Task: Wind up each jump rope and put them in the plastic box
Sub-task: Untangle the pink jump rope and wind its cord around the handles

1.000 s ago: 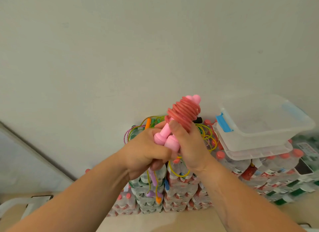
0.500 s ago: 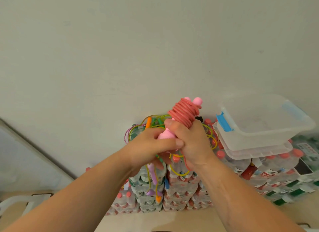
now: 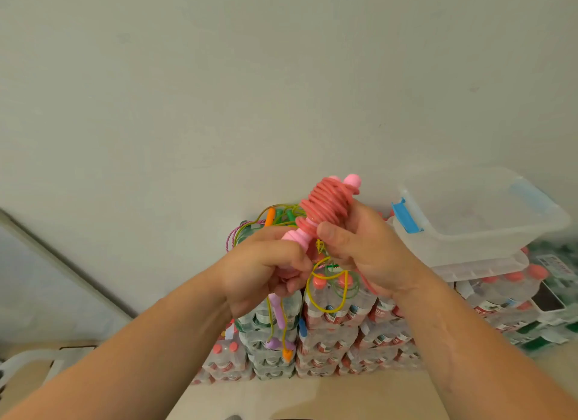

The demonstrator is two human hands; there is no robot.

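Pink jump rope (image 3: 325, 205) held, left hand (image 3: 266, 272), right hand (image 3: 366, 254), box (image 3: 469, 241) apart

the plastic box (image 3: 453, 244) sits on stacked bottle packs (image 3: 328, 341), right of the loose ropes (image 3: 250, 228) lying on them; the wound jump rope (image 3: 325, 205) is before those ropes.

— Can anything reach the plastic box (image 3: 463, 247)?
— From above, yes: its top is uncovered, with open air up to the wall (image 3: 219, 91).
— And from the left, low down?
— The loose ropes (image 3: 342, 286) hang tangled over the stacked bottle packs (image 3: 331, 335) just beside it, in the way.
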